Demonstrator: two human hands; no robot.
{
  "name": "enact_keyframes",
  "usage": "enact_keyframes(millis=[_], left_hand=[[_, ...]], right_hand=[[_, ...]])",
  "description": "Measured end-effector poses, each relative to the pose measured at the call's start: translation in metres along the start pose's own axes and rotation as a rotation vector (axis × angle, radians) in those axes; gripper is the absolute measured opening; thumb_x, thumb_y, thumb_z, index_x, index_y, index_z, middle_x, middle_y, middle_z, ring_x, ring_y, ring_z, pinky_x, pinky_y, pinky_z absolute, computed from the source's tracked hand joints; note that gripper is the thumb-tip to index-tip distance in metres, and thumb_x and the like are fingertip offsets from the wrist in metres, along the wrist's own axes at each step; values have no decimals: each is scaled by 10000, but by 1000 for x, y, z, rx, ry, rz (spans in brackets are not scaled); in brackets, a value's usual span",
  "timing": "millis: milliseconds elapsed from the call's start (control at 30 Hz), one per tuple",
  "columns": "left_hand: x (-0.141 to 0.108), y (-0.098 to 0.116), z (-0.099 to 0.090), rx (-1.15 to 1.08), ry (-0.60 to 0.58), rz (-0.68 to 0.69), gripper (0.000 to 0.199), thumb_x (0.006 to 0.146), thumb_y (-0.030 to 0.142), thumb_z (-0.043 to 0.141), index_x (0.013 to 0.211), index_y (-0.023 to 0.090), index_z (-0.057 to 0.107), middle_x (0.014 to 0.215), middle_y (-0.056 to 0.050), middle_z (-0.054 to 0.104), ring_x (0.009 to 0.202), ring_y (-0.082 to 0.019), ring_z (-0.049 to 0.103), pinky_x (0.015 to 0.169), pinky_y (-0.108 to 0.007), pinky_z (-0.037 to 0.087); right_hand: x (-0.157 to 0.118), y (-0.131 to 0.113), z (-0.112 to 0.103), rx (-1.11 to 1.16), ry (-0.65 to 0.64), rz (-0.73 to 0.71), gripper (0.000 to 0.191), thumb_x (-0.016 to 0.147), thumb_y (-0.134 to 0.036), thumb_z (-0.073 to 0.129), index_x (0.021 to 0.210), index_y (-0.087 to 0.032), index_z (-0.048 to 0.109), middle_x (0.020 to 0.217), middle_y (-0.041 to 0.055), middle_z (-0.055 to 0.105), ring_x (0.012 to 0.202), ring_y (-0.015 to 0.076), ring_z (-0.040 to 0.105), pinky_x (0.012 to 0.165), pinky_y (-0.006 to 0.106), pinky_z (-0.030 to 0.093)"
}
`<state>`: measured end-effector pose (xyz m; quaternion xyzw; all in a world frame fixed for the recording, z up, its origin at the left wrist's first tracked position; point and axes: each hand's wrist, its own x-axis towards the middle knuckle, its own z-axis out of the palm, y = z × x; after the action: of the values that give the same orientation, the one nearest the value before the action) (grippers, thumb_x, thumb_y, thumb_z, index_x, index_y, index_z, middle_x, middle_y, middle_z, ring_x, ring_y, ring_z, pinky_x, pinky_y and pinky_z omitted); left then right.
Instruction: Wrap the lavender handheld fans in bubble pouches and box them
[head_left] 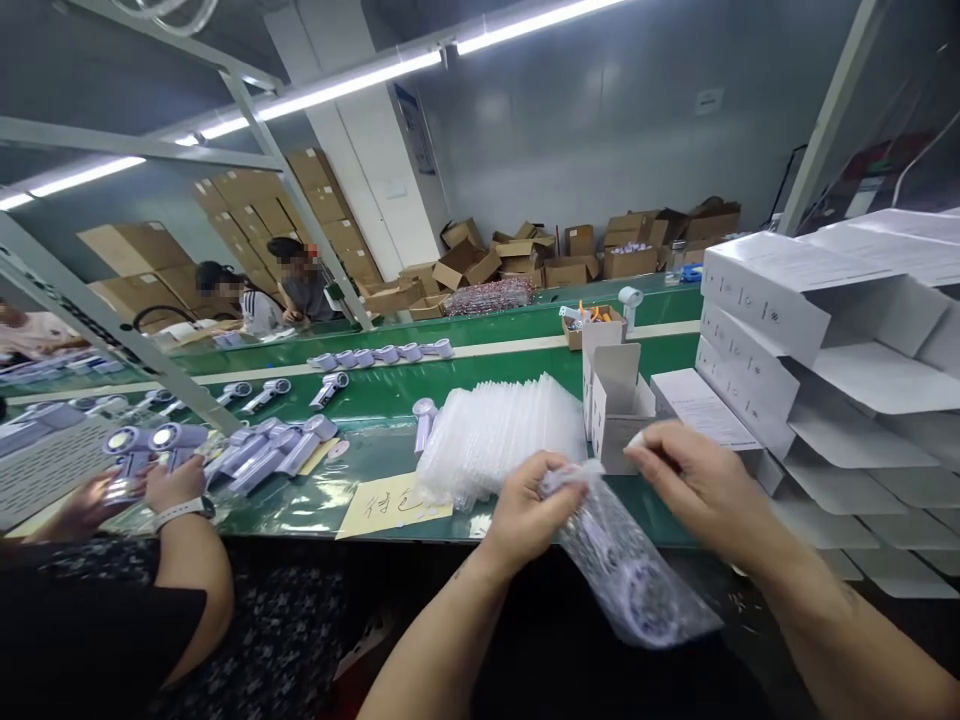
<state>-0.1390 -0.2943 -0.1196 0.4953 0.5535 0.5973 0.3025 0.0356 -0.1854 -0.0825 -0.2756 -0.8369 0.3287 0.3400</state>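
Observation:
My left hand (pixel 534 505) is closed on the gathered top of a clear plastic bubble bag. Inside the bag, a pale handheld fan (pixel 651 600) hangs tilted, its round head low and to the right. Off to the right, apart from the bag, my right hand (pixel 694 480) has its thumb and forefinger pinched together. A small whitish spot shows at those fingertips; I cannot make out what it is. Behind my hands lies a thick stack of bubble bags (pixel 502 430). An open white box (pixel 619 425) stands upright between the stack and my right hand.
White boxes (pixel 757 330) with open ends are piled high on the right. Lilac fans (pixel 270 450) lie at the left, where a co-worker's hands (pixel 169 485) hold others. A handwritten yellow paper (pixel 390 505) lies at the bench edge. Cartons (pixel 517 255) and other workers are beyond.

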Motion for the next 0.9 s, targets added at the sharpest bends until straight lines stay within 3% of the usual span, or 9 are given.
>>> enact_keyframes(millis=[67, 133, 233, 367, 533, 633, 767, 833, 900], left_hand=[[17, 15, -13, -73, 142, 20, 215, 754, 329, 665, 786, 141, 567, 641, 25, 541, 558, -83, 498, 534, -197, 395], [42, 36, -25, -184, 289, 149, 210, 730, 299, 678, 776, 143, 545, 645, 34, 526, 566, -78, 493, 541, -188, 392], [90, 64, -24, -347, 426, 325, 235, 681, 276, 691, 758, 152, 506, 658, 45, 508, 576, -73, 489, 563, -188, 400], [149, 66, -4, -353, 451, 298, 236, 650, 274, 657, 745, 155, 477, 641, 56, 487, 554, -69, 465, 554, -189, 382], [172, 38, -4, 50, 485, 146, 145, 688, 252, 579, 716, 164, 466, 619, 61, 448, 574, -80, 434, 555, -194, 342], [161, 42, -14, 520, 520, 318, 102, 758, 257, 518, 719, 183, 461, 637, 45, 455, 623, -106, 446, 603, -220, 355], [147, 75, -9, 1104, 27, 730, 60, 776, 248, 510, 780, 192, 487, 819, -24, 562, 813, -158, 510, 701, -256, 396], [150, 92, 4, 1277, -272, 804, 50, 780, 239, 508, 804, 196, 500, 864, -29, 581, 846, -161, 521, 694, -250, 403], [160, 102, 21, 1374, -408, 787, 55, 799, 227, 485, 839, 199, 510, 881, -23, 589, 848, -155, 531, 665, -240, 407]], right_hand=[[22, 20, -7, -304, 174, -39, 311, 802, -324, 577, 1093, -217, 567, 1291, 148, 476, 1217, 356, 426, 984, 498, 370], [45, 40, -11, -410, 109, 10, 546, 752, -235, 590, 1279, -213, 450, 1451, 150, 284, 1306, 386, 307, 1006, 522, 341], [70, 59, -10, -388, -77, 55, 579, 739, -169, 562, 1299, -189, 417, 1318, 169, 440, 1177, 332, 475, 941, 463, 415], [77, 68, -4, -302, -69, 13, 501, 678, -270, 673, 1153, -189, 537, 1218, 139, 483, 1185, 328, 448, 952, 432, 403], [75, 72, 3, -150, 2, -70, 518, 674, -256, 662, 1158, -177, 492, 1264, 118, 459, 1192, 284, 436, 968, 401, 381], [77, 76, 9, -153, 39, -47, 402, 641, -290, 690, 995, -196, 524, 1075, 78, 530, 1038, 268, 506, 874, 391, 425], [76, 84, 15, -90, 135, 1, 455, 610, -313, 715, 981, -221, 468, 1024, 51, 507, 988, 248, 514, 824, 372, 441], [73, 85, 15, -52, 153, 48, 484, 613, -321, 713, 997, -231, 434, 1028, 47, 508, 987, 245, 524, 820, 376, 444], [70, 84, 14, -33, 138, 88, 519, 622, -327, 706, 1037, -233, 409, 1058, 57, 521, 1015, 255, 529, 829, 385, 441]])
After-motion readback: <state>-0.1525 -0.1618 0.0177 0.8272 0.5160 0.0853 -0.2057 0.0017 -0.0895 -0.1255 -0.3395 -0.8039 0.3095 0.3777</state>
